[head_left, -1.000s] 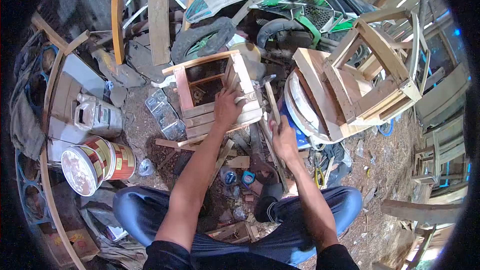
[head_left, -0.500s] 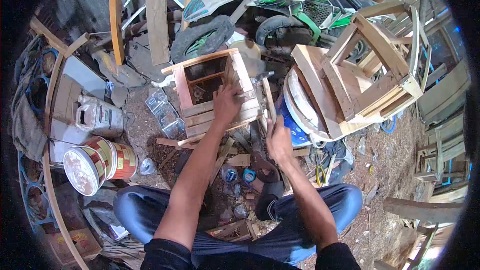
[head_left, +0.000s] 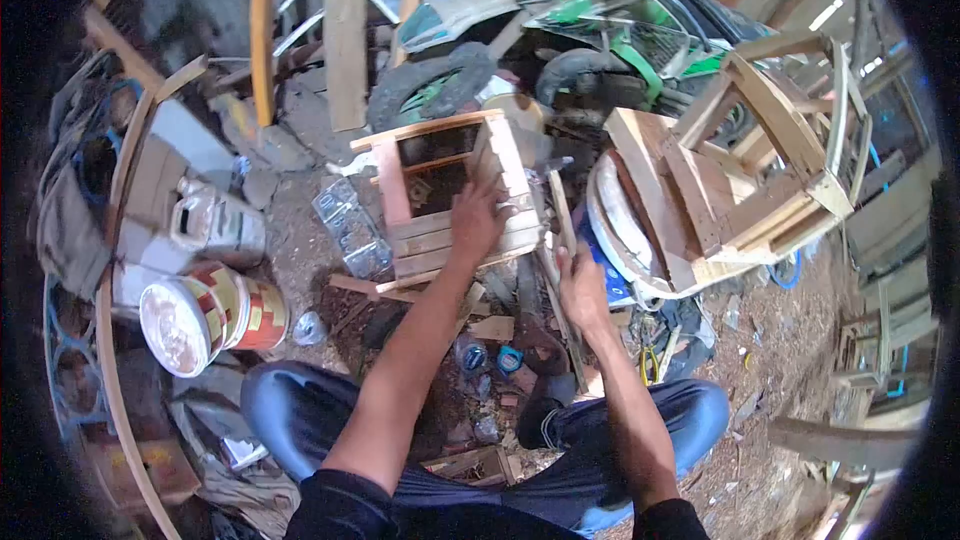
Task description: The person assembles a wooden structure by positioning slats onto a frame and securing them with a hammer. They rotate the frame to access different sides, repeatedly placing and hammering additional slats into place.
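Daylight, bright from the upper right, sky patches blown out. Left side dim and shadowed. Strong fisheye warp with black vignette at corners. Slight motion blur overall, edges soft; centre fairly sharp, colours a bit washed.

Near my knee lies a paint tin [head_left: 205,312], a green motorbike [head_left: 600,30] stands behind.
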Demonstrator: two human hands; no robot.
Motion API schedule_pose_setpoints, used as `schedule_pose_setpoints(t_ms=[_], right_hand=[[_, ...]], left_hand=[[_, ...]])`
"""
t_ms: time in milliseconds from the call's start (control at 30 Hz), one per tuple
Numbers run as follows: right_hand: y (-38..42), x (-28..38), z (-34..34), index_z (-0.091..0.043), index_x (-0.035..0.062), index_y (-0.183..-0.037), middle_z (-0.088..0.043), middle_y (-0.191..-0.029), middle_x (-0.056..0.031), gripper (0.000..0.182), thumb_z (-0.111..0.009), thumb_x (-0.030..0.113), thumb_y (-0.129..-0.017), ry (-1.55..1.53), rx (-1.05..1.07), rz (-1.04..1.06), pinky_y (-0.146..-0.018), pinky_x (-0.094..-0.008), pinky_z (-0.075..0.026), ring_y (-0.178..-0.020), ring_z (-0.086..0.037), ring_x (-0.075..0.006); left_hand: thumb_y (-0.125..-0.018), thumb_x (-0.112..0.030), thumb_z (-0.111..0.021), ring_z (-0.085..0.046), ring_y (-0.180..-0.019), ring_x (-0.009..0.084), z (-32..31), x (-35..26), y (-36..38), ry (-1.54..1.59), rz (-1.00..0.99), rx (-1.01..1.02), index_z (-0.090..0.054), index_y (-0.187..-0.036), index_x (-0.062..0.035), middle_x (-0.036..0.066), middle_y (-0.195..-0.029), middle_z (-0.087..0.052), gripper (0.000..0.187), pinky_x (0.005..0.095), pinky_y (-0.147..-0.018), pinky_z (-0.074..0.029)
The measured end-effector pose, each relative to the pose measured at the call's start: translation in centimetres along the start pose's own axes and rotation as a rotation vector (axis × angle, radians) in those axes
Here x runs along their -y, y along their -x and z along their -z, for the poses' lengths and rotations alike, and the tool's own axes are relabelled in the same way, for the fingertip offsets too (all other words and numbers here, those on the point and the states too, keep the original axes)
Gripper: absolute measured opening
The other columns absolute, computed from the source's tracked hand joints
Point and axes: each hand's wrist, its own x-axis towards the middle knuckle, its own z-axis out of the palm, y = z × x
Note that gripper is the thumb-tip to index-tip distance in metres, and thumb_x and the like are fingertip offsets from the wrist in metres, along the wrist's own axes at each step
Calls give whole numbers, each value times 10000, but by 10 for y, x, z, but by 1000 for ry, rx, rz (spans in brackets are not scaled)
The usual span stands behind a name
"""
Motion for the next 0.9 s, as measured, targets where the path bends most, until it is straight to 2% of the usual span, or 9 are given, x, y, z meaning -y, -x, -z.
schedule_pose_setpoints(t_ms=[133,267,367,433,633,733,767,833,900], right_hand=[[4,-6,-12,-431,-39,-1278,-608,-837,-335,419,-476,210,-945,59,43,60,-747,-523,-453,-872,-580,-501],[5,1,-4,-445,-24,-1269,-614,-833,-322,402,-476,209,-944,47,125,-41,-741,-522,-457,-850,-591,-497],[11,11,8,-573,-12,-1106,-580,-624,-194,362,-516,306,-942,-82,45,-5,-584,-408,-443,-555,-552,-266],[16,2,-2,-580,3,-1074,-624,-775,-222,289,-543,255,-938,-246,-167,221,-631,-381,-459,-653,-580,-260],[10,-39,-15,-541,12,-1141,-621,-908,-269,261,-529,171,-935,-202,-98,131,-737,-463,-456,-855,-625,-405],[6,-61,-31,-518,1,-1122,-624,-917,-276,257,-529,168,-928,-59,-275,277,-746,-488,-444,-896,-601,-452],[11,-55,-24,-526,1,-1129,-625,-860,-266,282,-530,203,-932,-119,-104,25,-718,-474,-446,-836,-608,-446],[12,-25,-3,-532,-3,-1125,-610,-803,-272,295,-518,228,-942,-207,0,-47,-699,-455,-448,-784,-607,-439],[9,7,14,-534,-6,-1113,-607,-799,-278,300,-501,245,-953,-183,89,-144,-675,-445,-449,-771,-615,-421]], left_hand=[[-806,-403,-619,-489,-1042,278,4,-3,3,-148,-80,-25,-676,-986,-136,48,-1075,-590,327,446,-878,-402],[-808,-411,-615,-485,-1042,299,10,-5,4,-86,-63,22,-669,-1041,-144,62,-1093,-589,358,455,-894,-397],[-795,-407,-629,-506,-1027,306,5,-5,9,-117,-74,-132,-670,-1037,-139,69,-1074,-601,363,457,-881,-402],[-788,-434,-638,-519,-1011,316,5,-3,4,-147,-96,-65,-681,-1026,-143,77,-1062,-609,379,448,-877,-404],[-750,-446,-682,-496,-1088,305,8,-8,0,-74,43,35,-700,-990,-132,65,-1133,-607,395,443,-906,-392],[-745,-441,-692,-477,-1120,307,12,-13,-3,-72,82,60,-695,-1003,-134,66,-1183,-591,401,467,-929,-377],[-745,-441,-692,-477,-1120,307,11,-14,-3,-79,97,68,-695,-1003,-134,66,-1183,-591,401,467,-929,-377],[-742,-459,-689,-456,-1159,328,6,-15,0,-174,75,-88,-691,-1014,-136,75,-1209,-576,423,493,-965,-352],[-741,-464,-688,-448,-1175,346,9,-14,-1,-133,114,-17,-687,-1020,-141,79,-1220,-567,427,511,-979,-340]])
